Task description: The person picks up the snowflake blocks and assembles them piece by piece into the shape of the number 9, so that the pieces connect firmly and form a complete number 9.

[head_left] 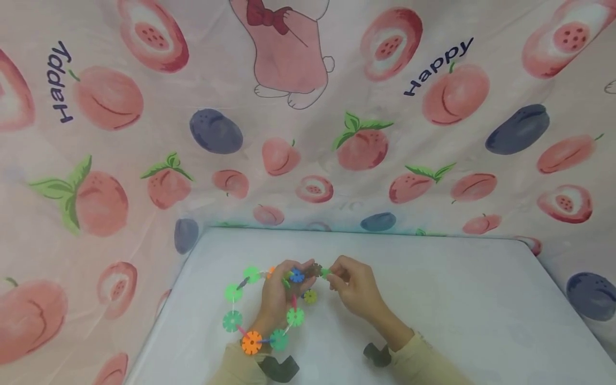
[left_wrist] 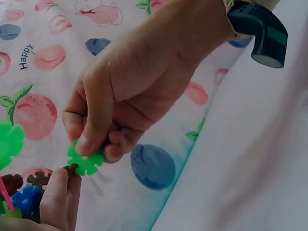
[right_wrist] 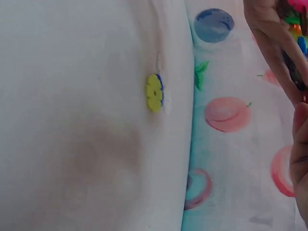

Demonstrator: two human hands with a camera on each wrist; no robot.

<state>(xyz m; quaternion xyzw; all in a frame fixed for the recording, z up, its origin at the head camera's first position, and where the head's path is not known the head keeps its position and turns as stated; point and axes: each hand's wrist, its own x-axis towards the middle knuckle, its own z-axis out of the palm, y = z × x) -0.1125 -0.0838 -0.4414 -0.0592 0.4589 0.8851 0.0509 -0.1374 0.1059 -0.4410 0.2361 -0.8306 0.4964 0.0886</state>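
Between its thumb and fingers my right hand (head_left: 358, 289) pinches a green notched plastic disc (left_wrist: 87, 166). The disc meets a brown notched disc (left_wrist: 72, 168) held at the fingertips of my left hand (head_left: 276, 299); whether the two interlock is unclear. More loose discs, including a blue one (head_left: 297, 275), lie in the left palm. A chain of interlocked coloured discs (head_left: 233, 321) loops around the left hand and forearm, partly hidden behind them. In the right wrist view both hands show only at the right edge.
A yellow disc (right_wrist: 154, 94) with blue and white pieces beside it is on the white table (head_left: 457, 299), just right of the chain in the head view. A fruit-print cloth (head_left: 308, 123) hangs behind the table. Dark devices are strapped to both wrists.
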